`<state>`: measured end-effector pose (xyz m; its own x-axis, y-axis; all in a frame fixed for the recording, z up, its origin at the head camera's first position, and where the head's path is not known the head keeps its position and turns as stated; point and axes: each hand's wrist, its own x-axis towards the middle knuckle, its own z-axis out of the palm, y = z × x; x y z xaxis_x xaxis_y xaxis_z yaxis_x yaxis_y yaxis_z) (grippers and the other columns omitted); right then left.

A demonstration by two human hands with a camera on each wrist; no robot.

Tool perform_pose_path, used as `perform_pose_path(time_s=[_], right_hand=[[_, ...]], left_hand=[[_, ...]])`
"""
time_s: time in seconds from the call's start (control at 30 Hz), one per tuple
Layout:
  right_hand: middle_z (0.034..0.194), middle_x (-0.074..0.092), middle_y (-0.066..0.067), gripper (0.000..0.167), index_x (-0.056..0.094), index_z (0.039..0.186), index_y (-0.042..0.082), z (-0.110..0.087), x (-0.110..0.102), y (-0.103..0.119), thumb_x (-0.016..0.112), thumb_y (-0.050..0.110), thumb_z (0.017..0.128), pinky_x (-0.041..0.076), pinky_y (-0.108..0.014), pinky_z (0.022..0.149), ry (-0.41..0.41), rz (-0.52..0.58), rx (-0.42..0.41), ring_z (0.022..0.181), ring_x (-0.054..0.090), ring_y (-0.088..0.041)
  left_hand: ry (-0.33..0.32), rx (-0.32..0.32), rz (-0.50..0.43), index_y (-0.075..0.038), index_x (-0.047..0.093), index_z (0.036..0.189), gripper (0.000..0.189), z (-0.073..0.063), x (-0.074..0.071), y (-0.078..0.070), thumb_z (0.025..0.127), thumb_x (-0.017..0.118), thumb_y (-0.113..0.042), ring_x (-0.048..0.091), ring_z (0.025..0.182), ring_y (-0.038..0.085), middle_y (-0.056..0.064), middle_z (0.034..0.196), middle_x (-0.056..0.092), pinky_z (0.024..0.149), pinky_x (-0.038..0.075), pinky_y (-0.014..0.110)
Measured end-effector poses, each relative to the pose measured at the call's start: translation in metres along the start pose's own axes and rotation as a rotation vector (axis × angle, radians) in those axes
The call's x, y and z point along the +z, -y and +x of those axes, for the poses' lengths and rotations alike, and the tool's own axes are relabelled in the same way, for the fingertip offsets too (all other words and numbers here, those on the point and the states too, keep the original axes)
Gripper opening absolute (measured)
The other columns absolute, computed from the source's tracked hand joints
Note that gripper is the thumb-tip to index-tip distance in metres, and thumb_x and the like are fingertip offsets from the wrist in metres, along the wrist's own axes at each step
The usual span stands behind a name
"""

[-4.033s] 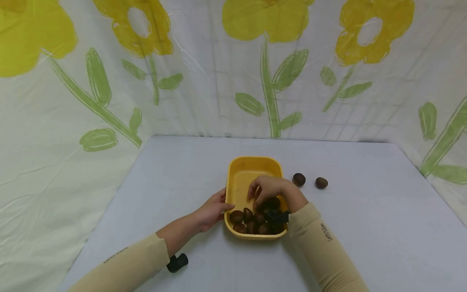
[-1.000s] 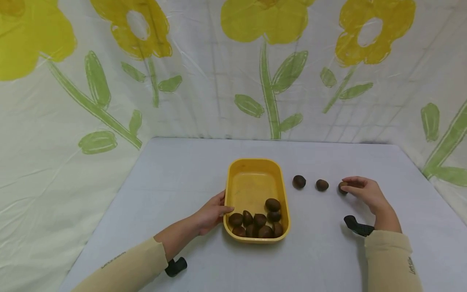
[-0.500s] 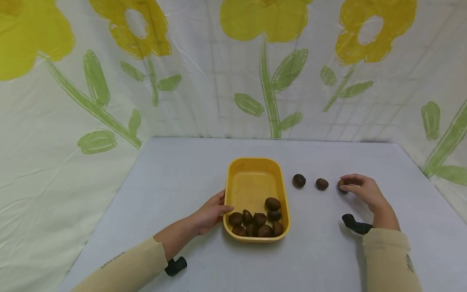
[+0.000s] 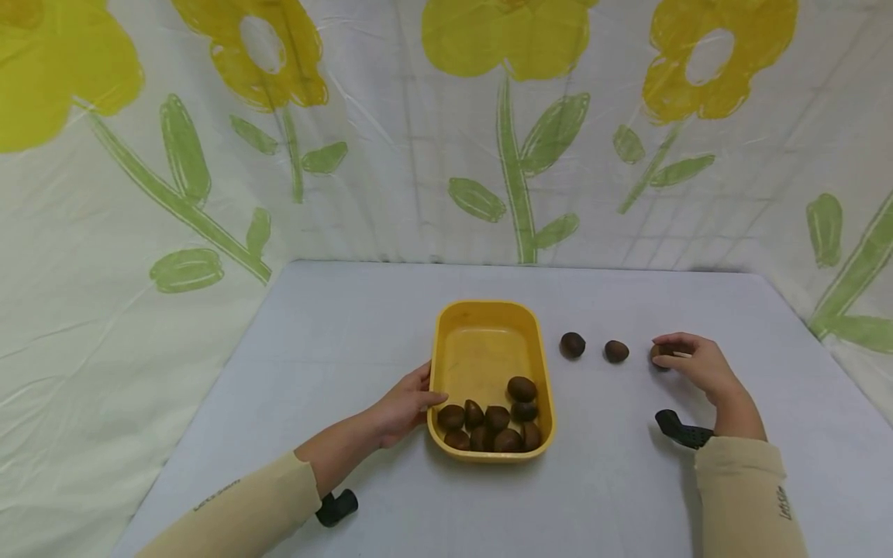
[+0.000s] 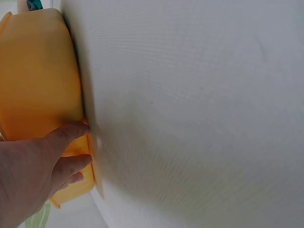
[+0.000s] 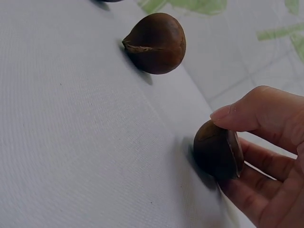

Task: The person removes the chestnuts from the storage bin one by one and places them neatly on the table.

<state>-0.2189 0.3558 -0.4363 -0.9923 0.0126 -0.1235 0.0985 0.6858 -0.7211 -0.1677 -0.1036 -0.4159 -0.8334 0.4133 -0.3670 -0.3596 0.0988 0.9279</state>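
Note:
My left hand (image 4: 399,408) grips the left side of a yellow plastic tray (image 4: 481,353), thumb over the rim and fingers against the outer wall. Several brown chestnuts (image 4: 496,419) lie bunched in the tray's near end. Out to the right, my right hand (image 4: 705,370) pinches a single chestnut (image 6: 213,148) between thumb and fingers, low over the white tabletop. Two other chestnuts rest on the table between tray and right hand: a darker one (image 4: 573,345) close to the tray, and a second one (image 4: 617,351) nearer the hand. All three stand roughly in a row.
A white cloth with painted yellow flowers (image 4: 509,39) hangs behind the table (image 4: 363,318) and along its sides. Black wrist devices stick out below each sleeve, one by the left cuff (image 4: 337,508) and one by the right (image 4: 682,431).
Four seconds ago my right hand was inside the tray; it has since moved right with a chestnut. Over the last half second that chestnut shifts slightly right. My left hand stays on the tray.

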Motion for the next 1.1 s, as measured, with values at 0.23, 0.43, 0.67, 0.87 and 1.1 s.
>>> perform_pose_path(time_s=[0.23, 0.43, 0.67, 0.87, 1.1], right_hand=[[0.101, 0.058, 0.015, 0.055, 0.052, 0.125, -0.003, -0.002, 0.000, 0.005, 0.066, 0.033, 0.086, 0.040, -0.048, 0.092, -0.011, 0.033, -0.019, 0.118, 0.046, -0.030], [0.128, 0.052, -0.018, 0.058, 0.051, 0.127, -0.002, -0.005, -0.004, 0.012, 0.061, 0.040, 0.088, 0.037, -0.053, 0.097, -0.088, 0.044, -0.011, 0.122, 0.042, -0.034], [0.104, 0.054, 0.026, 0.045, 0.052, 0.127, 0.011, -0.006, -0.009, 0.023, 0.060, 0.036, 0.089, 0.038, -0.023, 0.097, -0.105, 0.311, -0.036, 0.096, 0.046, 0.015], [0.109, 0.056, 0.022, 0.043, 0.050, 0.127, 0.006, -0.005, -0.005, 0.043, 0.061, 0.024, 0.089, 0.039, -0.003, 0.075, -0.047, 0.427, -0.129, 0.096, 0.053, 0.013], [0.116, 0.054, 0.017, 0.049, 0.049, 0.130, 0.005, 0.000, 0.009, 0.078, 0.062, 0.028, 0.089, 0.043, -0.021, 0.094, -0.003, 0.292, -0.201, 0.105, 0.050, 0.008]], left_hand=[[-0.004, -0.007, 0.004, -0.009, 0.013, 0.150, 0.064, -0.001, 0.000, 0.000, 0.095, 0.044, -0.004, 0.042, 0.130, 0.032, 0.016, 0.151, 0.030, 0.105, 0.037, 0.050], [-0.003, -0.005, 0.008, -0.008, 0.013, 0.150, 0.064, -0.001, 0.001, -0.001, 0.095, 0.044, -0.003, 0.041, 0.131, 0.033, 0.017, 0.151, 0.029, 0.105, 0.037, 0.051], [-0.004, -0.002, 0.007, -0.009, 0.013, 0.150, 0.064, -0.002, 0.001, -0.001, 0.095, 0.043, -0.003, 0.042, 0.130, 0.033, 0.016, 0.151, 0.030, 0.105, 0.036, 0.051], [-0.007, -0.003, 0.010, -0.009, 0.012, 0.150, 0.064, -0.002, 0.002, -0.001, 0.095, 0.044, -0.004, 0.042, 0.130, 0.032, 0.016, 0.150, 0.031, 0.105, 0.036, 0.050], [-0.022, -0.010, 0.014, -0.008, 0.013, 0.150, 0.064, -0.002, 0.002, -0.002, 0.095, 0.045, -0.004, 0.041, 0.131, 0.032, 0.015, 0.152, 0.028, 0.106, 0.036, 0.051]])
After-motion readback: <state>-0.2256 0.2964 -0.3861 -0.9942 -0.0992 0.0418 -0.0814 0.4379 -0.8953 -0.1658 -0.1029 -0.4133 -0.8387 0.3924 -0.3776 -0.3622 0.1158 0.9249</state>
